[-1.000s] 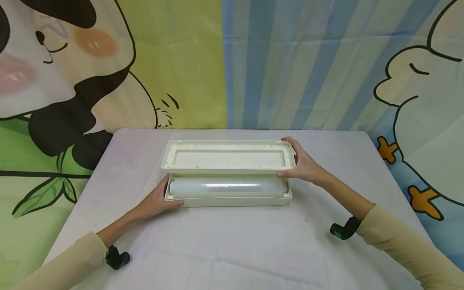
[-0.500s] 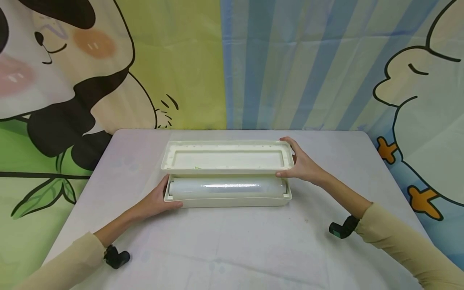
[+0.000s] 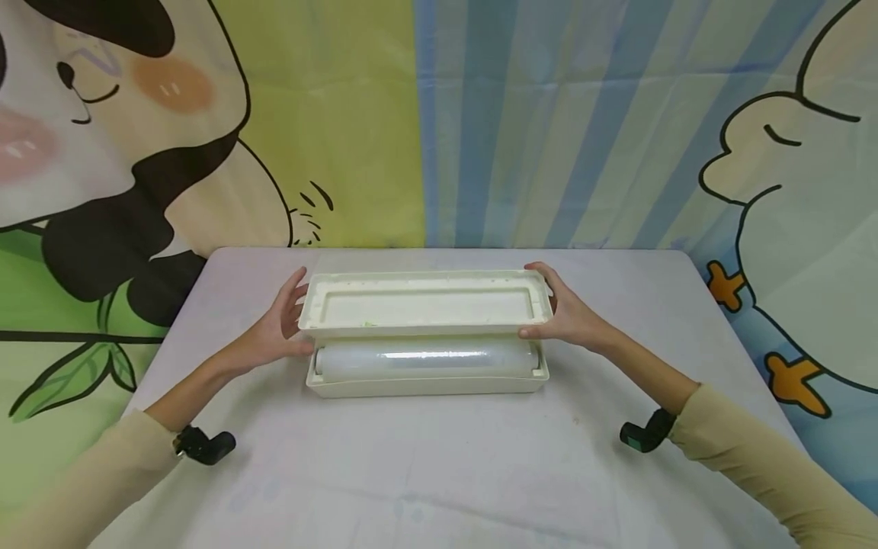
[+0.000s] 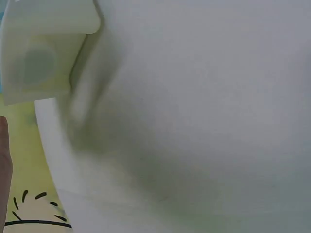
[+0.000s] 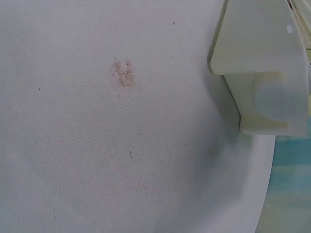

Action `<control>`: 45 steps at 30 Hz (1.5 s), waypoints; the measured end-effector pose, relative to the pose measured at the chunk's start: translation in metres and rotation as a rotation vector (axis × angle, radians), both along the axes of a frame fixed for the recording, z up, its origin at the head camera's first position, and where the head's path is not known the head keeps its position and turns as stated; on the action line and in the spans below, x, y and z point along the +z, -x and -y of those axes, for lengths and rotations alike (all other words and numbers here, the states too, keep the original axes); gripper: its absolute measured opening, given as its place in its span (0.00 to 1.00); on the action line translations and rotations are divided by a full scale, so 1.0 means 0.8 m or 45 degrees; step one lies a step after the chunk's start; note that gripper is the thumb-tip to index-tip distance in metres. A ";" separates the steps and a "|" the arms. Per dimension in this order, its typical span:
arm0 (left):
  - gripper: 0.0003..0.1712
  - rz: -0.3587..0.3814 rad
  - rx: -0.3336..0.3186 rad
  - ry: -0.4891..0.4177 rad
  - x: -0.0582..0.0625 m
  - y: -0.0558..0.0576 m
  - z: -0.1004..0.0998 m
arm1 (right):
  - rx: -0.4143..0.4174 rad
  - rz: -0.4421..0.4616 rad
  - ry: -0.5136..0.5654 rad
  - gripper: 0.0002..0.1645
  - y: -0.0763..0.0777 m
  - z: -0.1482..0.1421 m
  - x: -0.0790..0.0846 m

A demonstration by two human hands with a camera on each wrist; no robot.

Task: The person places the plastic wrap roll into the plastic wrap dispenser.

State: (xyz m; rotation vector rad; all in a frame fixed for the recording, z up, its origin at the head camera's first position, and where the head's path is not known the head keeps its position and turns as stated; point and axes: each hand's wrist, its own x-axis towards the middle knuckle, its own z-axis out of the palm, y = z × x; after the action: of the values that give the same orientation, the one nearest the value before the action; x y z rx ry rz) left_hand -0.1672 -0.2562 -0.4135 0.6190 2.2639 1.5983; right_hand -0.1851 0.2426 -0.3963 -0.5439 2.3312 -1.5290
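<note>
A long cream box (image 3: 425, 387) sits in the middle of the table in the head view. Inside it lies a shiny roll of clear film (image 3: 384, 360). Its lid (image 3: 425, 307) is raised behind the roll, inner face showing. The right hand (image 3: 572, 316) holds the lid's right end, thumb at the lower corner and fingers at the far one. Beside the lid's left end is the left hand (image 3: 270, 332), fingers spread and not gripping. One finger (image 4: 4, 155) shows in the left wrist view, apart from the box. The right wrist view shows the box's right end (image 5: 257, 43) but no hand.
A white cloth covers the table (image 3: 439, 473). Behind it hangs a printed curtain (image 3: 549, 137) with cartoon animals and stripes. A small brownish stain (image 5: 124, 73) marks the cloth in the right wrist view.
The left hand has let go of the box's left end and moved up and away to beside the lid. The right hand keeps its hold on the lid.
</note>
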 end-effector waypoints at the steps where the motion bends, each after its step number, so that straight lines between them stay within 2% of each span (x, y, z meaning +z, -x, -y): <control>1: 0.70 -0.004 -0.004 0.008 0.005 0.002 -0.002 | 0.001 -0.003 -0.001 0.63 0.000 0.000 0.000; 4: 0.70 -0.010 -0.006 0.006 0.016 0.008 -0.007 | 0.018 -0.005 0.008 0.62 0.003 -0.002 0.002; 6: 0.68 -0.027 0.004 0.051 0.020 0.010 -0.011 | 0.036 -0.002 0.012 0.62 0.004 -0.004 0.003; 11: 0.61 -0.050 0.020 0.205 0.022 0.012 -0.016 | 0.068 0.030 -0.005 0.61 0.006 -0.006 0.005; 16: 0.59 -0.051 0.014 0.249 0.022 0.011 -0.018 | 0.063 0.108 -0.055 0.61 0.003 -0.007 0.008; 19: 0.58 -0.050 0.013 0.259 0.022 0.009 -0.017 | 0.093 0.249 0.023 0.52 -0.002 -0.007 0.015; 22: 0.58 -0.057 0.013 0.281 0.022 0.006 -0.018 | 0.096 0.443 0.133 0.41 -0.005 -0.005 0.026; 25: 0.58 -0.071 0.016 0.297 0.023 0.004 -0.021 | 0.034 0.651 0.244 0.45 -0.006 0.001 0.039; 27: 0.58 -0.091 0.018 0.286 0.025 0.004 -0.024 | -0.050 0.780 0.295 0.51 -0.005 0.006 0.046; 30: 0.59 -0.109 0.019 0.267 0.029 0.006 -0.028 | -0.190 0.896 0.335 0.51 -0.002 0.012 0.051; 33: 0.59 -0.113 0.011 0.254 0.030 0.010 -0.032 | -0.279 0.934 0.313 0.46 0.003 0.014 0.049; 39: 0.60 -0.071 -0.021 0.267 0.024 0.016 -0.038 | -0.371 0.939 0.249 0.38 0.009 0.013 0.041; 45: 0.62 -0.085 -0.034 0.283 0.030 0.019 -0.040 | -0.460 0.887 0.262 0.35 0.006 0.017 0.032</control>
State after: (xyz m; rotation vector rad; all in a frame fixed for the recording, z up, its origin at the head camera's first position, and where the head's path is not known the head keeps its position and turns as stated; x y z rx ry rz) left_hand -0.1825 -0.2240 -0.3892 0.6482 2.4263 1.3075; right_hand -0.1902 0.2292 -0.3704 0.3558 1.7912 -1.7537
